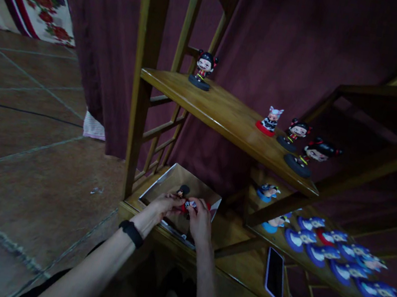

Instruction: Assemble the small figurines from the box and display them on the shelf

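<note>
Over an open cardboard box (pixel 209 194) on the low shelf, my two hands meet around a small figurine (pixel 189 205) with red parts. My right hand (pixel 200 218) has its fingers closed on it from the right. From the left, the bent fingers of my left hand (pixel 165 206) press against the same figurine, covering part of it. Just beyond my left fingertips is a dark-based figurine (pixel 182 191) inside the box; whether my fingers touch it I cannot tell. A black band is around my left wrist.
The wooden shelf board (pixel 227 115) above carries a black-haired figurine (pixel 203 68) at left and several others at right. Several blue-based figurines (pixel 321 253) line a lower right shelf. A phone (pixel 275 275) lies near the front edge. A wooden post (pixel 137 108) stands left.
</note>
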Available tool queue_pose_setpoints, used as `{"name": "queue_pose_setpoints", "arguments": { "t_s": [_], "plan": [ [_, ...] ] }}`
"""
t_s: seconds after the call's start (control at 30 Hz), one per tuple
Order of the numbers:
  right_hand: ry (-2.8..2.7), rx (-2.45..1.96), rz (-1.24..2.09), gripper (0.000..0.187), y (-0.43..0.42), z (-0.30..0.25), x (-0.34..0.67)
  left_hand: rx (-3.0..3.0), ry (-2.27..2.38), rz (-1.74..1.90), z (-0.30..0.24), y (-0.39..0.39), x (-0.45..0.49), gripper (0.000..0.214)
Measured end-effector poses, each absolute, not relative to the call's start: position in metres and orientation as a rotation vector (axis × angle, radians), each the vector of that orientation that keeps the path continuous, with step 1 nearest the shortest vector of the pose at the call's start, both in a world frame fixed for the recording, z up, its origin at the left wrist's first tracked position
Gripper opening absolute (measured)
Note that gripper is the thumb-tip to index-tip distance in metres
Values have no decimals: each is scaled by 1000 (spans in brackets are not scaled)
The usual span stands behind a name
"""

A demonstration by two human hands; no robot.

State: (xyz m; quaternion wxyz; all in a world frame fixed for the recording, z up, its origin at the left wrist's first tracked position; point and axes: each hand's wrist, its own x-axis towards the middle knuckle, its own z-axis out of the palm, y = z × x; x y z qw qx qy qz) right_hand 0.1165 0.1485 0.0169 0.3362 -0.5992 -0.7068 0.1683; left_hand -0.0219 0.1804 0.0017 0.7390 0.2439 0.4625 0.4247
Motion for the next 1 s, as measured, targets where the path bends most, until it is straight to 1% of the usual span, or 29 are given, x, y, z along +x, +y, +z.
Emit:
{"name": "queue_pose_setpoints", "arguments": {
  "t_s": [0.23,0.3,0.4,0.53,0.7,0.83,1.0],
  "plan": [
    [-1950,-1480,429,28,144,22,112,506,1001,913,-4,181,-22,28],
    [-1922,-1486,435,28,145,20,110,496,1020,947,-6,181,-19,26],
    [-1796,-1488,495,28,148,13,109,482,1030,962,-9,182,-16,22],
    [-1466,-1360,713,38,157,-1,110,429,1000,934,-7,186,-18,17],
    [-1228,-1300,853,26,168,-17,115,415,995,892,-1,187,-20,16],
    [-1188,-1272,992,25,174,-23,115,423,1025,911,1,185,-16,14],
    [-1192,-1270,1042,22,174,-23,115,439,1060,976,-2,184,-8,11]
  ]
}}
